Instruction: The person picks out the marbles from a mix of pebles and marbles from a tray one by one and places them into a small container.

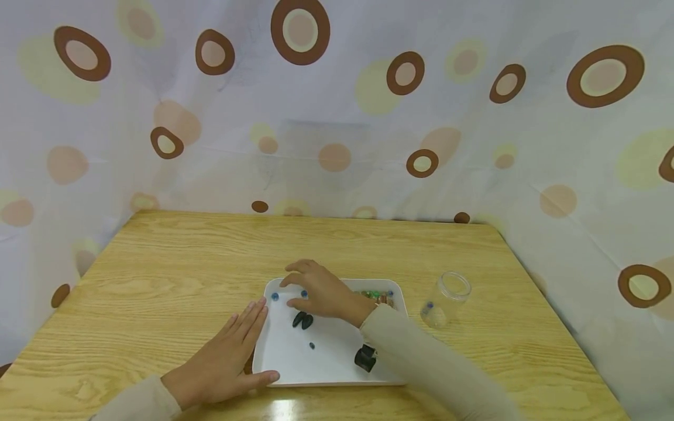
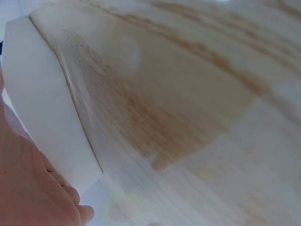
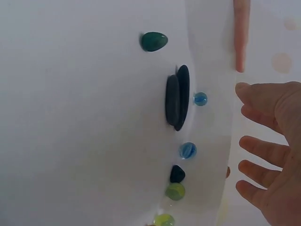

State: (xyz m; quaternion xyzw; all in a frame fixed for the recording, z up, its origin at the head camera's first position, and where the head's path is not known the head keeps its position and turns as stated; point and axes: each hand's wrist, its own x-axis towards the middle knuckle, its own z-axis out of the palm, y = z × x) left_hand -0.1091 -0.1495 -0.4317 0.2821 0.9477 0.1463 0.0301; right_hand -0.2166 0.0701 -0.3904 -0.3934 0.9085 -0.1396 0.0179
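Observation:
Straight fingers of my left hand [image 1: 223,359] lie along the left side of a white tray [image 1: 332,365], with the thumb at its front left corner. In the left wrist view the fingers are beside the tray's wall [image 2: 51,103]. Over the tray's back part, my right hand [image 1: 322,292] hovers with loosely bent fingers and nothing in them. Closest to it are one blue marble [image 1: 304,293], another blue marble [image 1: 275,296], and two long black stones [image 3: 178,99] side by side. A small dark green stone [image 3: 154,41] lies nearer the front.
Right of the tray stands a clear jar [image 1: 444,299] with blue marbles near its bottom. Green and brown pieces [image 1: 376,294] gather at the tray's back right, partly behind the right arm. The wooden table [image 1: 158,280] meets a patterned cloth [image 1: 337,105] behind.

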